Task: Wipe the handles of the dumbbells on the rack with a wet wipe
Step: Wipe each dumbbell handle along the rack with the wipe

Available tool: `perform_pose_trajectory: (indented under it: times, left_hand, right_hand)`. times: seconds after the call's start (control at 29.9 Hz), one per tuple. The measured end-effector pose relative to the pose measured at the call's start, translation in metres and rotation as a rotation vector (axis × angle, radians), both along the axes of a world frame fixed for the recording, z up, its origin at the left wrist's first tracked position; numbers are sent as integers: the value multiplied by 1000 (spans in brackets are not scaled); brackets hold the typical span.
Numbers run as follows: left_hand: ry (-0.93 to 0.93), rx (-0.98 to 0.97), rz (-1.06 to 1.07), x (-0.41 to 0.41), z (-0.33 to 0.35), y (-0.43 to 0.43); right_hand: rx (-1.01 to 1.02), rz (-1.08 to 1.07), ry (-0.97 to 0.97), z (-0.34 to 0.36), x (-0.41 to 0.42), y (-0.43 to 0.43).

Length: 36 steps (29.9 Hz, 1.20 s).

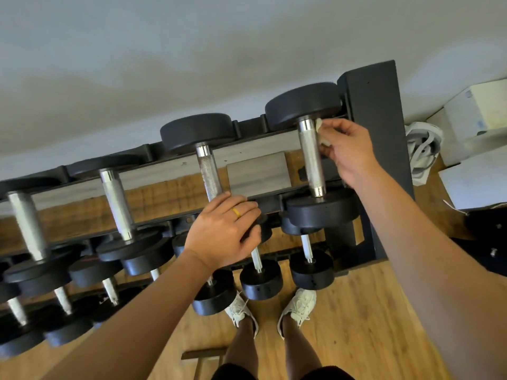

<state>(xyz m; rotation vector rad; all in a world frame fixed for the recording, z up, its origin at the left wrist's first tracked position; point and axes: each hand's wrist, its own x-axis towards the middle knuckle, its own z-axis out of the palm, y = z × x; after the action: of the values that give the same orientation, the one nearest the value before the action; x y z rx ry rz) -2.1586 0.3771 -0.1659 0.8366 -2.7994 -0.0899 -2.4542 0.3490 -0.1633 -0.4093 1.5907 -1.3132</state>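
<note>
Right hand (pixel 348 152): fingers and thumb pinch the wet wipe (pixel 319 130), holding it against the right side of the end dumbbell's handle (pixel 310 157), up near the far head.
Left hand (pixel 222 231): fingers curl over the near head of the second dumbbell (pixel 210 174) on the rack (pixel 378 133).
Coverage risk: the wipe touches one side only, so the handle's far side likely stays unwiped unless the wipe is wrapped round it.
Snag risk: the knurled steel could catch the small wad and pull it from the pinch.
Roll risk: weight on that head could shift the second dumbbell above the shoes (pixel 299 305).
</note>
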Motion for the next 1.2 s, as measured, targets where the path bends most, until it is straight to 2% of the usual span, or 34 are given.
perform_pose_trajectory:
  times: [0.1,0.2,0.7,1.0,1.07,1.2]
  left_hand:
    - [-55,-14,-160,5,0,-2]
    - [-76,-36,-255,9,-3,-3]
    - [-69,-100,-276,11,-9,-2]
    - [-60,-151,-284,10,-10,-1]
    - [-59,-157,-284,10,-10,-1]
    - [-49,-163,-278,10,-12,-1]
  right_hand:
    - [9,-115,-16,3,4,-8]
    - [14,-140,-60,1,6,-9]
    - [61,-120,-31,-5,6,-11]
    - [22,-124,-137,-7,5,-12]
    - [8,-83,-75,-5,5,-10]
    - [-35,30,177,-6,3,-2]
